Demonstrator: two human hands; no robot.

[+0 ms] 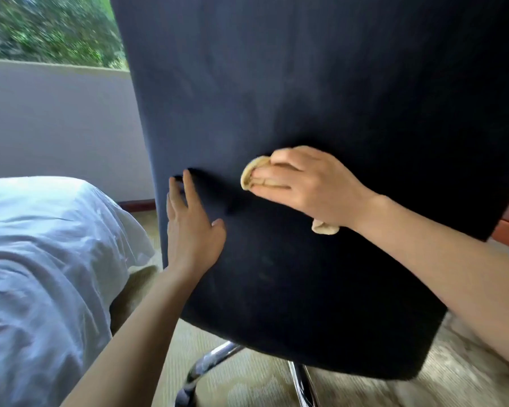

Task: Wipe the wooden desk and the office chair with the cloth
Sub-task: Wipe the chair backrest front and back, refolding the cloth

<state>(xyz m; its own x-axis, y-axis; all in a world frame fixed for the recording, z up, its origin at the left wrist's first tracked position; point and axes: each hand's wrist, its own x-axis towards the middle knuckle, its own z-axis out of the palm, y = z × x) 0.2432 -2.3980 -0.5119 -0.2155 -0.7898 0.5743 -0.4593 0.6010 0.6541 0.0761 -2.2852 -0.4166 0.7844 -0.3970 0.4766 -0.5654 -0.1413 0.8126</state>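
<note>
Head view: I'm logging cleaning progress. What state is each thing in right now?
Cloth: bunched, pressed against the chair where the backrest meets the seat.
Right grip: fingers curled over the cloth.
Left grip: open, fingers straight, resting on the seat's left side.
Chair: upright.
Sheet: rumpled.

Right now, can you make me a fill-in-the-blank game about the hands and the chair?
The right hand presses a tan ____ against the chair.
The left hand rests on the chair holding ____.
The bed beside the chair has ____ sheets.
Missing words: cloth, nothing, white.
</note>
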